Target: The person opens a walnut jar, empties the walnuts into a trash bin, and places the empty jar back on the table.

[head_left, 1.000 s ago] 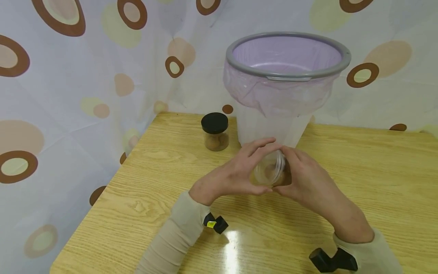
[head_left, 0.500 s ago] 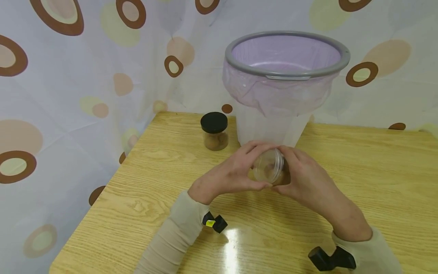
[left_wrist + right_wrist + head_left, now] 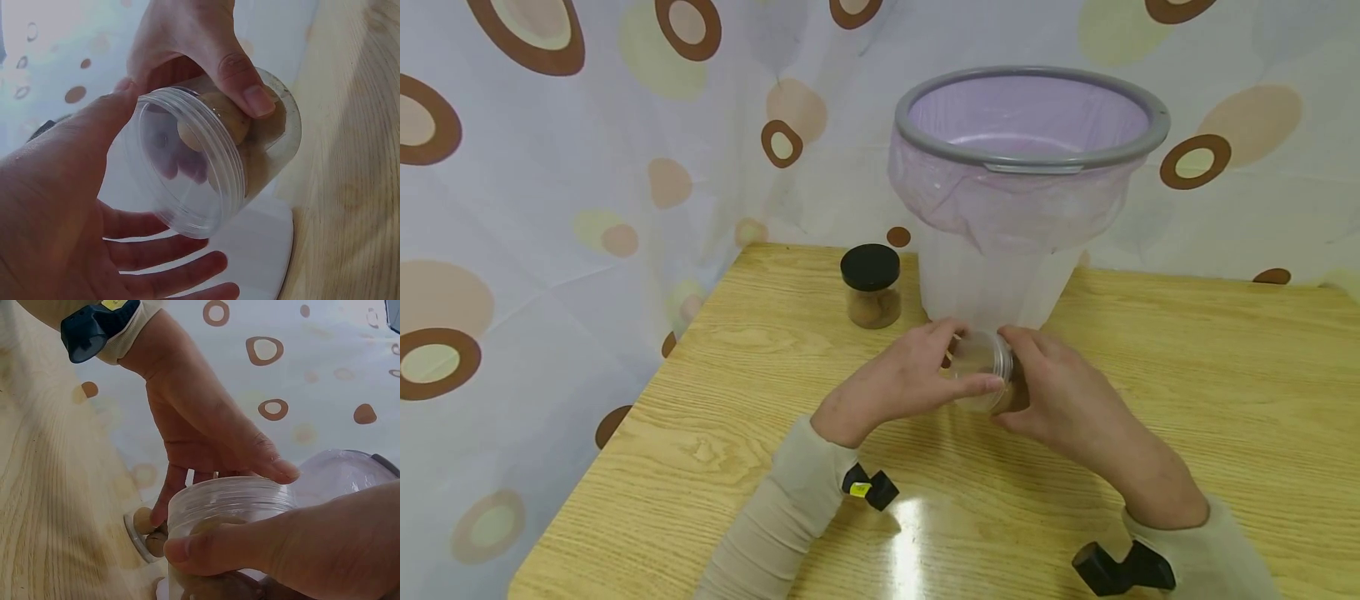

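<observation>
My right hand [image 3: 1067,392] grips the body of a clear plastic jar [image 3: 215,169], its thumb pressed along the side. The jar lies tilted, with its threaded, lidless mouth facing my left hand [image 3: 898,383]. Inside, toward the base, are round brown nut-like pieces [image 3: 220,115]. The left hand is at the mouth, thumb at the rim; in the left wrist view its other fingers [image 3: 169,275] stretch out, spread below the mouth. From the right wrist view, the left palm shows behind the threaded rim.
A second jar [image 3: 871,287] with a black lid and brown pieces inside stands back left on the wooden table [image 3: 737,417]. Behind the hands rises a white bin [image 3: 1000,271] with a grey rim and pinkish liner. A patterned curtain [image 3: 587,208] hangs along the back and left.
The jar's mouth has tipped further left and down. My left fingers have come off the jar's top, and the left thumb now crosses the rim. The right hand keeps its grip.
</observation>
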A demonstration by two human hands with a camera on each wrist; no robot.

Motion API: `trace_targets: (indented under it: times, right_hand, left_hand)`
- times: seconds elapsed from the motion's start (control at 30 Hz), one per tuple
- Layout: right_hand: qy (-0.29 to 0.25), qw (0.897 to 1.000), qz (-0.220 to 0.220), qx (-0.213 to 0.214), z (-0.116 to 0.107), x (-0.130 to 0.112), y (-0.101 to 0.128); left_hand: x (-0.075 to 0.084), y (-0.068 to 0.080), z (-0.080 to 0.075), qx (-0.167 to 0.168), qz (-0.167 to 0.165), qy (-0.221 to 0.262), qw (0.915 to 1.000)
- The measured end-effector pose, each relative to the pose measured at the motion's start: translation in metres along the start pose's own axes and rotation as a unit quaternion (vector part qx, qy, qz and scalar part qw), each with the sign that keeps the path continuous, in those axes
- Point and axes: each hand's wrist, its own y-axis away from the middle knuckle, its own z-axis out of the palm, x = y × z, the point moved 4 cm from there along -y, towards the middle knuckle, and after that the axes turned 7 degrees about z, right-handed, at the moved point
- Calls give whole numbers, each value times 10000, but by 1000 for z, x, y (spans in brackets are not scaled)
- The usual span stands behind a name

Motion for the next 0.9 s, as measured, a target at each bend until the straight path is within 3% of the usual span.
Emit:
trace_targets:
  times: [0.07, 0.17, 0.3, 0.4, 0.67, 0.8, 0.9]
  right_hand:
    - [19, 10000, -10, -10, 0, 0, 1]
    - [66, 9999, -53, 57, -2, 0, 1]
    - [76, 9997, -116, 186, -6, 1, 2]
    - [64, 9997, -105, 214, -9, 3, 2]
    - [40, 9998, 40, 198, -13, 4, 3]
    - [-1, 9997, -5, 256, -12, 1, 2]
    - [-29, 9995, -72, 318, -10, 0, 2]
  left_hand:
    - [1, 0, -1, -21, 61, -43, 10000]
    - [6, -2, -3, 144, 817, -134, 9965]
    - [16, -2, -5, 460, 2242, -367, 9728]
    - [19, -3, -4, 494, 2798, -529, 9573]
    - [19, -3, -6, 565, 3096, -483, 9479]
    - [18, 0, -9, 699, 2917, -433, 9530]
    - [18, 2, -9, 717, 2607, -321, 9622]
